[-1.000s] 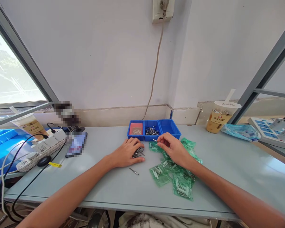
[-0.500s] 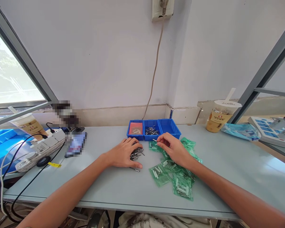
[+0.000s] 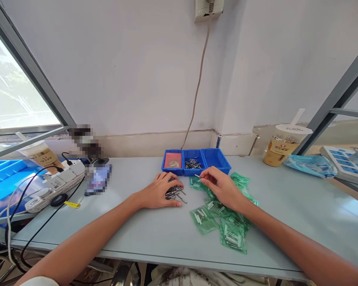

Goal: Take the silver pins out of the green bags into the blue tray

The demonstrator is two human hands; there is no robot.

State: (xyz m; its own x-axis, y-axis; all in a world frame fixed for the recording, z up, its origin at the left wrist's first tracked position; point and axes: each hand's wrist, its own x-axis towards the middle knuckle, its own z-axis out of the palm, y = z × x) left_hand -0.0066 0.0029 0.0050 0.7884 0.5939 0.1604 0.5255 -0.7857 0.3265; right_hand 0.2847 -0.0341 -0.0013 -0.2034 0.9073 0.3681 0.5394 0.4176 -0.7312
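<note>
My left hand (image 3: pixel 158 192) lies over a pile of small metal pins (image 3: pixel 174 192), thumb apart from the fingers; it hides part of the pile. One loose pin (image 3: pixel 183 200) pokes out beside the thumb. My right hand (image 3: pixel 219 186) pinches a thin metal pin (image 3: pixel 197 176), its pale tip sticking out to the left. Beneath and around that hand are several green plastic bags (image 3: pixel 204 219) with metal pins inside. Behind both hands stands a blue three-part bin (image 3: pixel 216 159); its middle part holds loose pins (image 3: pixel 193 163), and the left one a red card or packet (image 3: pixel 173 159).
On the left are a phone (image 3: pixel 98 178), a white power strip (image 3: pixel 58 180) with cables and a drink cup (image 3: pixel 44 157). To the right, another drink cup (image 3: pixel 282 147) stands by a light-blue packet (image 3: pixel 312 165). A metal frame (image 3: pixel 331 103) slants at the right.
The view has shifted slightly. My left thumb has drawn up closer to the pile, and a pin now shows right of it. My right hand keeps its pinch near the bin.
</note>
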